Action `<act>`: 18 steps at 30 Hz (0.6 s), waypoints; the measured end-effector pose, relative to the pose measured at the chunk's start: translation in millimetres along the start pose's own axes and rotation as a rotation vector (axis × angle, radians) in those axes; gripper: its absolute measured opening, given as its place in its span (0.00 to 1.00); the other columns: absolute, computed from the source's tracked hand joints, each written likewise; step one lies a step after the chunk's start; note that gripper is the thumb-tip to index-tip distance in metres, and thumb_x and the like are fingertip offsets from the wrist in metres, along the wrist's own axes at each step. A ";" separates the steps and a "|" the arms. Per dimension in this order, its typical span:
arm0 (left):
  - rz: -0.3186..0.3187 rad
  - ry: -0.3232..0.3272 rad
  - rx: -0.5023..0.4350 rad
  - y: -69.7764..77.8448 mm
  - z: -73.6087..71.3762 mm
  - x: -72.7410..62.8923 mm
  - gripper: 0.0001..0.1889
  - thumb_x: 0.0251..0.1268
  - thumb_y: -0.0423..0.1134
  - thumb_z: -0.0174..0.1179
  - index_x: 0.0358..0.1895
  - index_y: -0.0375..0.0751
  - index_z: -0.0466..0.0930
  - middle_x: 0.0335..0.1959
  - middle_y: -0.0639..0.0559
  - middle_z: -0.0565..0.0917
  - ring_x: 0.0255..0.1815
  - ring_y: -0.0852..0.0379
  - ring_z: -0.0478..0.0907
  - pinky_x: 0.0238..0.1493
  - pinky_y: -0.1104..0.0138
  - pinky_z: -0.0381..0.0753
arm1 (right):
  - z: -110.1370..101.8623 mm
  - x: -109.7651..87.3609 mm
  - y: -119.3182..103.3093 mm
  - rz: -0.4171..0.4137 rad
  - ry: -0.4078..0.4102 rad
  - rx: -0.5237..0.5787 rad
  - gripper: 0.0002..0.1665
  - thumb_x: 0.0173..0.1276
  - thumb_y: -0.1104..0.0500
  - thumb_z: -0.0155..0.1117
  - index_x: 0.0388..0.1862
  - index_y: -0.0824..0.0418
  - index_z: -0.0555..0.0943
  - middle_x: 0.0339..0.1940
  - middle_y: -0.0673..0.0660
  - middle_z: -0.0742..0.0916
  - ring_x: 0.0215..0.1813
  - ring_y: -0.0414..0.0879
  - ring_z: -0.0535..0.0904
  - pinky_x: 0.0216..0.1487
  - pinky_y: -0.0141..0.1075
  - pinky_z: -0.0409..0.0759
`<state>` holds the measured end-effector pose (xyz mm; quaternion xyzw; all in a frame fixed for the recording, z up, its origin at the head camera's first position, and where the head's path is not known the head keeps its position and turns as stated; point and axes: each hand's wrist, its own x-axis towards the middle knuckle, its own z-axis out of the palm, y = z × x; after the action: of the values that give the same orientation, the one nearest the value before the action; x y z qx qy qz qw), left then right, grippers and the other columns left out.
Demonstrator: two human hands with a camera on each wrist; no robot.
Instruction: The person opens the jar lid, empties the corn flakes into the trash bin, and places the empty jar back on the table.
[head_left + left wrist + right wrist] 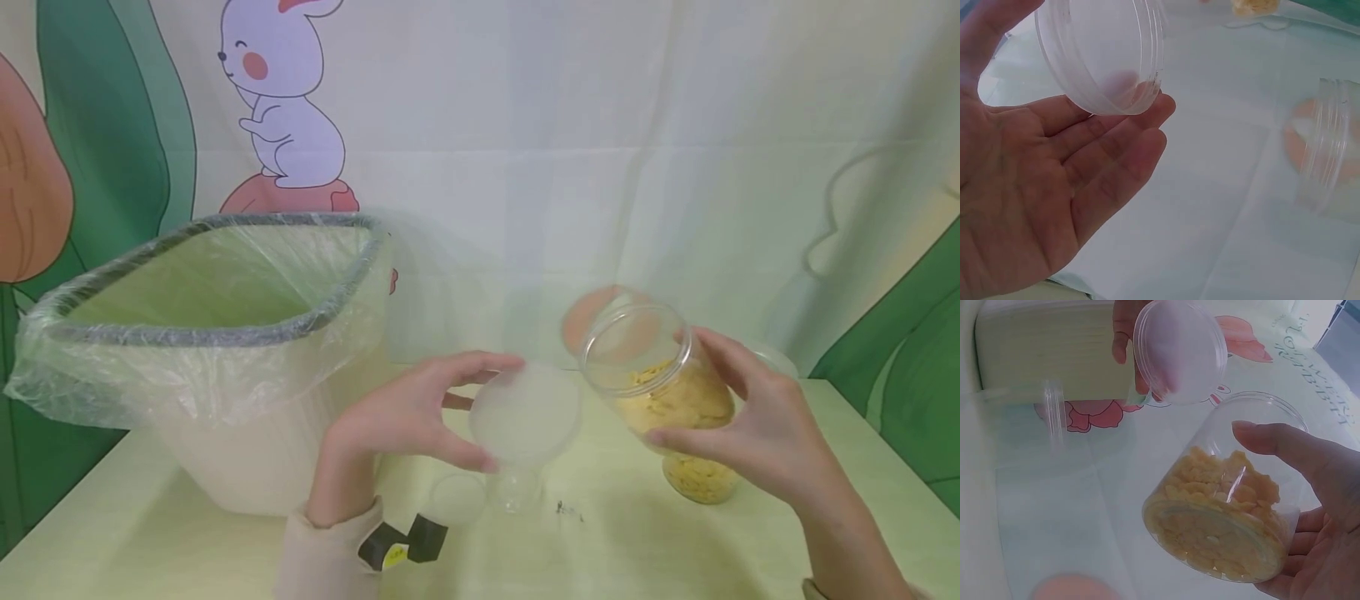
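"At nine o'clock?"
"One bag-lined bin (247, 454), standing."
"Hands?"
"Seven o'clock: left hand (420, 412), pinching one lid (527, 414). Four o'clock: right hand (753, 417), grasping one tilted, uncapped jar (654, 383) of yellow pieces (678, 404)."
"Surface and room?"
"Pale tabletop (622, 558) beneath; behind, one cloth (510, 183) printed with one rabbit (300, 137)."

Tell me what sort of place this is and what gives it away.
Probably an indoor tabletop workspace: a pale table stands before a cartoon-rabbit cloth backdrop, and a bag-lined trash bin sits on the tabletop.
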<state>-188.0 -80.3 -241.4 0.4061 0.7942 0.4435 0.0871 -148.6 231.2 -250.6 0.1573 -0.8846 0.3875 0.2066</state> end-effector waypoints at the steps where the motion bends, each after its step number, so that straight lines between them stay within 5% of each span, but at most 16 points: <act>1: -0.003 -0.010 0.002 0.4 0.6 0.3 0.41 0.41 0.38 0.72 0.64 0.45 0.64 0.62 0.55 0.69 0.62 0.56 0.65 0.56 0.64 0.71 | -0.3 0.1 0.2 0.000 0.000 0.001 0.57 0.33 0.57 0.82 0.66 0.58 0.65 0.60 0.58 0.75 0.61 0.58 0.68 0.49 0.13 0.61; 18: -0.002 -0.115 0.043 -0.1 16.8 13.6 0.41 0.38 0.36 0.73 0.63 0.43 0.65 0.61 0.53 0.70 0.60 0.54 0.66 0.53 0.69 0.73 | -2.8 -0.3 -0.3 0.021 -0.005 0.005 0.56 0.35 0.57 0.81 0.66 0.55 0.65 0.60 0.57 0.75 0.63 0.57 0.67 0.49 0.14 0.61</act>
<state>-188.6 -59.8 -248.4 0.4320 0.7976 0.4021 0.1243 -147.5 233.2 -248.8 0.1498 -0.8856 0.3915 0.1999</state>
